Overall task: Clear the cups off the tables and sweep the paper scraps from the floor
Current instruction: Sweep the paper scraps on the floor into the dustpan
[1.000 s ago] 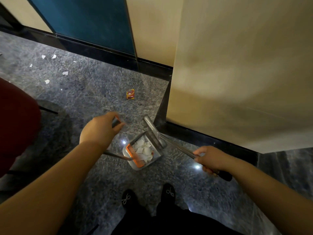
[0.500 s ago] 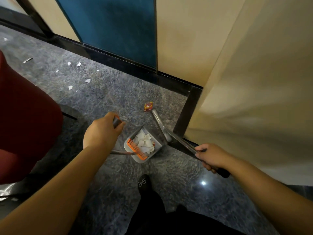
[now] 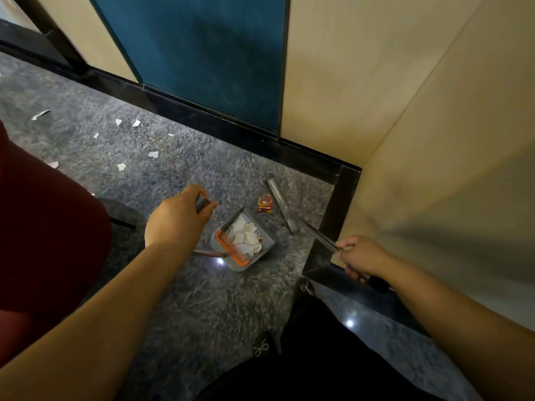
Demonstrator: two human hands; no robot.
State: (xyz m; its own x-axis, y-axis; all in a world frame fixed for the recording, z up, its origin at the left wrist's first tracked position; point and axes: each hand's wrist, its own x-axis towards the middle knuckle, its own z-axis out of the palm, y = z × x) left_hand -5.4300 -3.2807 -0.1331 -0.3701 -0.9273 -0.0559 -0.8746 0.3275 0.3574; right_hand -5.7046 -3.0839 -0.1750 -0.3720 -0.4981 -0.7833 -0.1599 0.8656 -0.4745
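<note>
A grey dustpan [image 3: 267,244] with an orange comb edge stands on the dark marble floor and holds several white paper scraps [image 3: 243,234]. My left hand [image 3: 176,221] grips the top of its upright handle. My right hand [image 3: 362,256] grips the broom handle [image 3: 318,234], whose grey head [image 3: 279,202] lies on the floor by the wall corner. A small red and yellow packet [image 3: 265,204] lies just left of the broom head. More white paper scraps [image 3: 121,166] are scattered on the floor at the far left.
A dark red chair [image 3: 43,227] fills the left side, its black base beside the dustpan. A black skirting [image 3: 220,123] runs under a blue panel and cream walls, and a cream wall corner [image 3: 344,204] juts out at the right. My black shoes show below.
The view has swung to the right and forward. The broom head has moved past the dustpan to the red packet near the wall corner. Both hands keep their grips.
</note>
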